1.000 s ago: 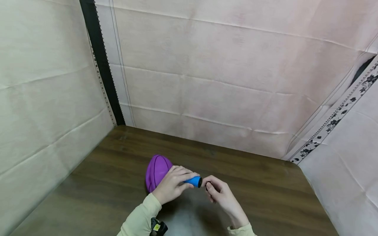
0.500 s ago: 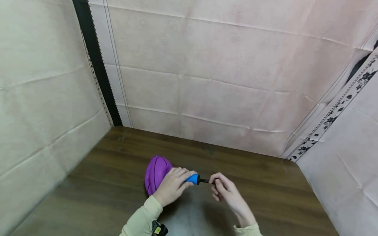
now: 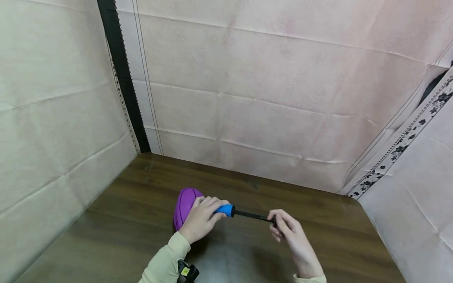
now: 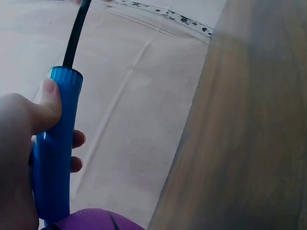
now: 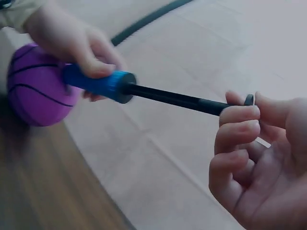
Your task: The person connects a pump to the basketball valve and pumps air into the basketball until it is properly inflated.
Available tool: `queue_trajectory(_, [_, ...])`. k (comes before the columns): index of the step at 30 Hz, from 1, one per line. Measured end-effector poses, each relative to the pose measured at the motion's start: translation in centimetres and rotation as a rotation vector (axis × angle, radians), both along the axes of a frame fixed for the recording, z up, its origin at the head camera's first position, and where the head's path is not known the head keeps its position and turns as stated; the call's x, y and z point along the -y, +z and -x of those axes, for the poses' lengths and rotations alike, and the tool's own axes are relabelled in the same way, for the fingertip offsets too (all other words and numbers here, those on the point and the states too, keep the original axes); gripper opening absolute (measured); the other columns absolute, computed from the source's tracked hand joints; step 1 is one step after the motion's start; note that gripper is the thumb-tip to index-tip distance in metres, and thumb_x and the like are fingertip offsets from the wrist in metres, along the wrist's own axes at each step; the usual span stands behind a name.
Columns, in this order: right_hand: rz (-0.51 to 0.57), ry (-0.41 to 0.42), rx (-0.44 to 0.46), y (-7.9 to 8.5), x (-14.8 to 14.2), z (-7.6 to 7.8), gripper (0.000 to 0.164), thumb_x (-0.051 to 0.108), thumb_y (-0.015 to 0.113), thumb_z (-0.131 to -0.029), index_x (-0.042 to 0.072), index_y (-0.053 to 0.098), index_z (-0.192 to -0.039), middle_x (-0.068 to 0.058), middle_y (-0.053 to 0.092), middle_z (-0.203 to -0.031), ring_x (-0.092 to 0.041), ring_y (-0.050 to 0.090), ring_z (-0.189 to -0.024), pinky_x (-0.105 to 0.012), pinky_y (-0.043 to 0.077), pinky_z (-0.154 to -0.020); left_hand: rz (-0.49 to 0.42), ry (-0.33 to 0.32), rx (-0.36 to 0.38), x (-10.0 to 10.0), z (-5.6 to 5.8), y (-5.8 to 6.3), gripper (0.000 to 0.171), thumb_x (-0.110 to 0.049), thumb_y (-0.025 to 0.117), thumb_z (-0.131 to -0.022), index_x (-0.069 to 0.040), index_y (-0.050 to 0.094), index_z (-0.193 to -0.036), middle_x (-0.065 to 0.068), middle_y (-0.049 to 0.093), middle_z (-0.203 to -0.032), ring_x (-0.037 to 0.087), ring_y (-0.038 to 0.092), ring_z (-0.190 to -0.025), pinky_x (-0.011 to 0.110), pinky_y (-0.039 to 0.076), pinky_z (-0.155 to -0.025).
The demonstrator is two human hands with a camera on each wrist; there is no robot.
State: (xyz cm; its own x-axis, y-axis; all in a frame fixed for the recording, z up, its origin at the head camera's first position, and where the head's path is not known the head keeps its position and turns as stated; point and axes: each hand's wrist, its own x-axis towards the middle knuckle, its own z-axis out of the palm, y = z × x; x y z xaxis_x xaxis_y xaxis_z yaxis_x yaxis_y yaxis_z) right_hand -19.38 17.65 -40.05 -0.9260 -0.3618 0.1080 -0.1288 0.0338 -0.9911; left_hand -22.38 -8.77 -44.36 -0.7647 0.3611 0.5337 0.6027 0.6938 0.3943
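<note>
My left hand [image 3: 201, 218] grips the blue barrel of a small hand pump [image 4: 56, 158], its thumb lying along the side near the ribbed end. At the barrel's other end sits a purple ball [image 5: 41, 96] with black lines, like a small basketball, looking dented in the head view. A long black rod [image 5: 168, 97] sticks out of the barrel toward the right. My right hand [image 3: 293, 236] pinches the rod's end between thumb and curled fingers, which partly hide the handle. In the left wrist view only the top of the purple ball [image 4: 103, 221] shows.
Both hands are over a brown wood-grain table [image 3: 336, 236]. Pale cloth walls [image 3: 247, 90] enclose it at the back and both sides. A black wrist device [image 3: 187, 271] sits on the left sleeve.
My right hand has moved to the right, drawing the black rod far out of the pump's barrel. The left hand and the ball have shifted only slightly.
</note>
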Motion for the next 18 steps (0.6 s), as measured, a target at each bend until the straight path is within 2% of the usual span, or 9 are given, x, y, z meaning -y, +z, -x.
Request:
queue_trajectory(1, [0.008,0.003,0.007,0.1,-0.3,0.0,0.033,0.027,0.037,-0.096,-0.004,0.044,-0.104,-0.001,0.035,-0.065,-0.014,0.034,-0.053,-0.033,0.030,-0.048,-0.003,0.005,0.005,0.0,0.0,-0.1,0.030,-0.042,0.044,-0.090,-0.032,0.052,-0.117,-0.016,0.058,-0.102,0.004,0.051,-0.097,0.038,0.031,-0.091])
queue_trajectory(3, [-0.007,0.063,-0.001,0.0,-0.4,0.1,0.034,0.027,0.032,-0.098,-0.005,0.041,-0.106,-0.002,0.035,-0.066,-0.015,0.036,-0.053,-0.031,0.033,-0.048,-0.001,-0.002,0.014,-0.5,0.0,-0.2,0.032,-0.043,0.043,-0.090,-0.032,0.052,-0.118,-0.015,0.058,-0.103,0.005,0.051,-0.097,0.038,0.031,-0.090])
queue_trajectory(7, [-0.017,0.233,-0.032,-1.4,0.9,0.8,0.036,0.024,0.021,-0.099,-0.009,0.033,-0.108,-0.005,0.036,-0.070,-0.012,0.042,-0.055,-0.028,0.036,-0.046,0.037,-0.006,0.013,-1.7,-0.4,-0.3,0.032,-0.042,0.046,-0.089,-0.030,0.053,-0.118,-0.012,0.060,-0.102,0.007,0.052,-0.095,0.035,0.032,-0.087])
queue_trajectory(10, [-0.044,0.290,-0.039,-2.3,2.4,1.1,0.037,0.024,0.018,-0.099,-0.009,0.032,-0.108,-0.008,0.036,-0.072,-0.010,0.044,-0.057,-0.027,0.038,-0.046,0.046,-0.028,0.001,-2.4,-0.7,-0.5,0.033,-0.041,0.048,-0.087,-0.027,0.055,-0.116,-0.011,0.060,-0.101,0.007,0.053,-0.093,0.035,0.032,-0.086])
queue_trajectory(15, [-0.051,0.277,-0.063,-2.5,2.9,1.1,0.031,0.022,0.026,-0.099,-0.007,0.040,-0.103,-0.006,0.038,-0.070,-0.011,0.042,-0.056,-0.028,0.038,-0.048,0.053,-0.085,-0.060,-2.2,-0.5,-1.0,0.034,-0.044,0.044,-0.088,-0.031,0.053,-0.119,-0.013,0.060,-0.104,0.005,0.053,-0.094,0.035,0.033,-0.087])
queue_trajectory(18, [-0.010,0.236,-0.093,-1.9,1.9,1.0,0.028,0.018,0.031,-0.098,-0.007,0.043,-0.100,-0.002,0.039,-0.068,-0.011,0.040,-0.055,-0.028,0.036,-0.048,0.055,-0.050,-0.086,-1.1,-0.1,-0.9,0.034,-0.045,0.044,-0.088,-0.034,0.052,-0.119,-0.013,0.060,-0.105,0.005,0.054,-0.096,0.036,0.034,-0.088])
